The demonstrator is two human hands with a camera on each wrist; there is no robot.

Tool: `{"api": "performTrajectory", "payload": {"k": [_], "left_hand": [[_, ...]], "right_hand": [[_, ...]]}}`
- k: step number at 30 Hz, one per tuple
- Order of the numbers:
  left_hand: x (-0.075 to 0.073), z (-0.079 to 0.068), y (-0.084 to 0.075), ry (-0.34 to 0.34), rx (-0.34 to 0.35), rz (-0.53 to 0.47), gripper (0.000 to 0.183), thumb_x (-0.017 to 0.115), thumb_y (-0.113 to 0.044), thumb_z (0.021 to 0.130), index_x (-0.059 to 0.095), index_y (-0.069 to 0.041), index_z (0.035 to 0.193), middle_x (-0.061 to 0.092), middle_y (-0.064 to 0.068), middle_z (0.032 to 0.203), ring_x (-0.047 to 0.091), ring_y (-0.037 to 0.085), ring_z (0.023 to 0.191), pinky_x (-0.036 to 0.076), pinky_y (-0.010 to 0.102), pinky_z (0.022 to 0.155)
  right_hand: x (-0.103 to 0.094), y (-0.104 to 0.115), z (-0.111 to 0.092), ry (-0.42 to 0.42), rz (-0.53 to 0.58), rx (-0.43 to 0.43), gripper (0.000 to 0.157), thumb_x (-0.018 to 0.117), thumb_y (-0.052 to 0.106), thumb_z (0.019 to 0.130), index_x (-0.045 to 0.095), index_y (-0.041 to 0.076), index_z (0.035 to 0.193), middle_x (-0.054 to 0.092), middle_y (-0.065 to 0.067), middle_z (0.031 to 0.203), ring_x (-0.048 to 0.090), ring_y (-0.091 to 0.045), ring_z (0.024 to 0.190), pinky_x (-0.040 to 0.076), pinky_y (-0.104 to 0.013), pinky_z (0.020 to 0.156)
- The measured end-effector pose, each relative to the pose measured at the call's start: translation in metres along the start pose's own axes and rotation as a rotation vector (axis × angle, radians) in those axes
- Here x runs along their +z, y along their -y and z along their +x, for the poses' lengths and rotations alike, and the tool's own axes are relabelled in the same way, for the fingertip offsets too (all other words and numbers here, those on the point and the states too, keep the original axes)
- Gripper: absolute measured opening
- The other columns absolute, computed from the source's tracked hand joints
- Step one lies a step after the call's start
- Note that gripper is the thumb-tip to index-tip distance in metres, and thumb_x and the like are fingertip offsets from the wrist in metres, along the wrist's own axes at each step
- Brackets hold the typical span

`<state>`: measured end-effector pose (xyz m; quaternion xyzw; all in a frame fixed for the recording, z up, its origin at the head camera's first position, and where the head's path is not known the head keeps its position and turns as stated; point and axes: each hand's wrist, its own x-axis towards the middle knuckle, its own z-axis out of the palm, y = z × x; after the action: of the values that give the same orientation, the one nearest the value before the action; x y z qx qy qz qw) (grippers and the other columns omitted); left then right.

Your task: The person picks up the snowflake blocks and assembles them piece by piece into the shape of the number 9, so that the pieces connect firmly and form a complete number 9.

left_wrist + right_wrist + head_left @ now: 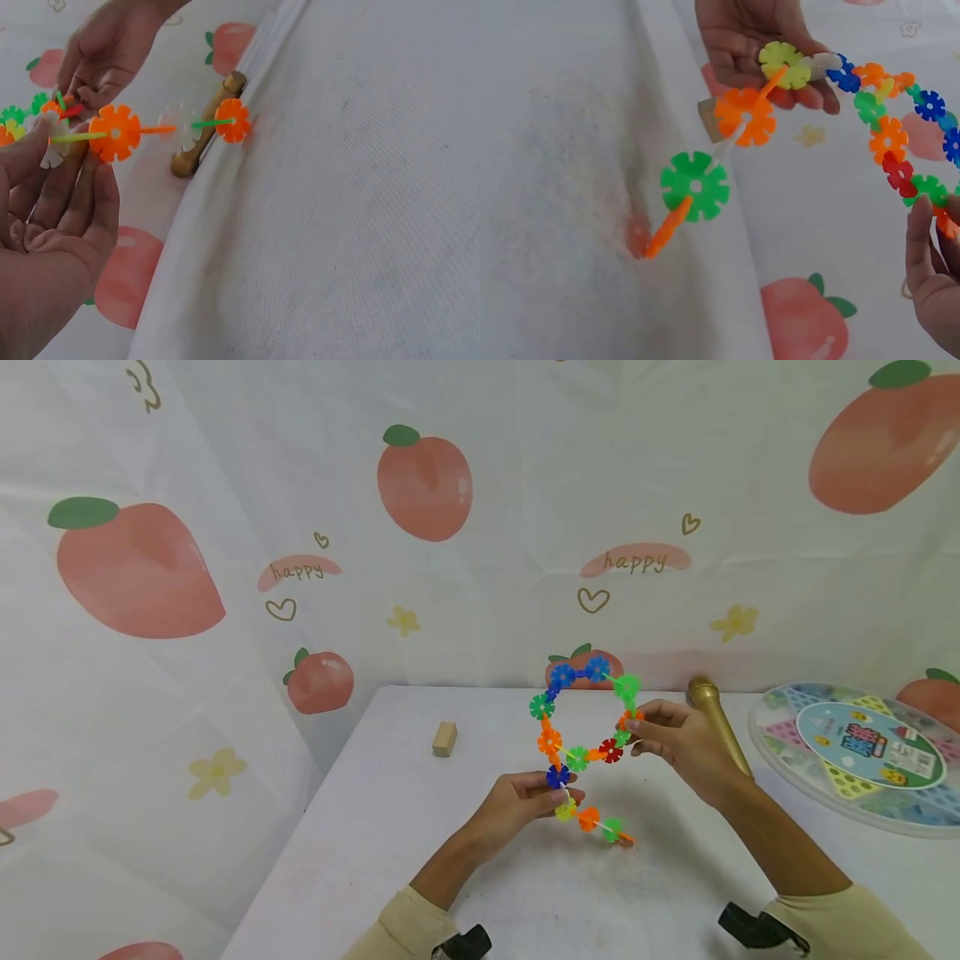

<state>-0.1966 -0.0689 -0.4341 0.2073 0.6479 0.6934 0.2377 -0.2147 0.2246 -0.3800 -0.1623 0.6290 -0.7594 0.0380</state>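
A chain of colourful notched plastic discs, a snowflake-disc chain, is held up above the white table. Its upper part forms a closed ring, and a short tail of yellow, orange and green discs hangs below toward the right. My left hand pinches the chain where ring and tail meet, near a dark blue disc. On the ring's right side, my right hand pinches it by the orange and green discs. In the right wrist view the tail's green disc and an orange end disc hang free.
A small wooden block lies left of the hands on the table. Behind the right hand is a gold-coloured rod with a rounded end. A round, clear compartment case with a blue label sits at the right. A peach-print cloth hangs behind.
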Motion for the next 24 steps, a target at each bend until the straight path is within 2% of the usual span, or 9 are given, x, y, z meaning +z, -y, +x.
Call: {"api": "performTrajectory", "payload": {"k": [4,8,17,24], "left_hand": [[0.001,-0.002,-0.002,-0.013,-0.003,-0.034,0.037,0.069,-0.017,0.105,0.067,-0.009,0.141,0.077,0.015,0.125,0.072,0.024,0.122,0.058,0.035,0.103],[0.001,-0.002,-0.002,-0.025,-0.005,-0.059,0.041,0.071,-0.017,0.103,0.064,-0.011,0.144,0.072,0.018,0.135,0.073,0.027,0.119,0.06,0.035,0.099],[0.0,-0.003,-0.004,-0.086,0.014,-0.067,0.068,0.074,-0.02,0.102,0.044,-0.025,0.162,0.059,0.007,0.15,0.078,0.034,0.108,0.061,0.038,0.097],[0.002,-0.003,-0.008,-0.101,0.043,-0.072,0.067,0.075,-0.023,0.1,0.045,-0.021,0.16,0.053,0.003,0.16,0.078,0.027,0.108,0.062,0.033,0.092]], "right_hand": [[0.001,-0.004,0.001,0.01,-0.011,0.037,0.009,0.062,0.007,0.107,0.069,0.004,0.101,0.076,-0.002,0.097,0.075,-0.016,0.089,0.064,-0.031,0.082],[0.002,-0.008,0.001,-0.01,-0.03,0.102,0.01,0.064,0.01,0.107,0.068,0.003,0.101,0.075,-0.003,0.094,0.075,-0.017,0.087,0.064,-0.032,0.084],[0.0,-0.017,0.0,-0.031,-0.121,0.194,0.016,0.063,0.017,0.108,0.067,0.002,0.105,0.074,-0.005,0.1,0.075,-0.02,0.093,0.063,-0.029,0.084],[-0.002,-0.028,0.001,-0.012,-0.246,0.274,0.03,0.064,0.026,0.107,0.067,-0.003,0.115,0.072,-0.002,0.102,0.074,-0.026,0.101,0.063,-0.03,0.086]]}}
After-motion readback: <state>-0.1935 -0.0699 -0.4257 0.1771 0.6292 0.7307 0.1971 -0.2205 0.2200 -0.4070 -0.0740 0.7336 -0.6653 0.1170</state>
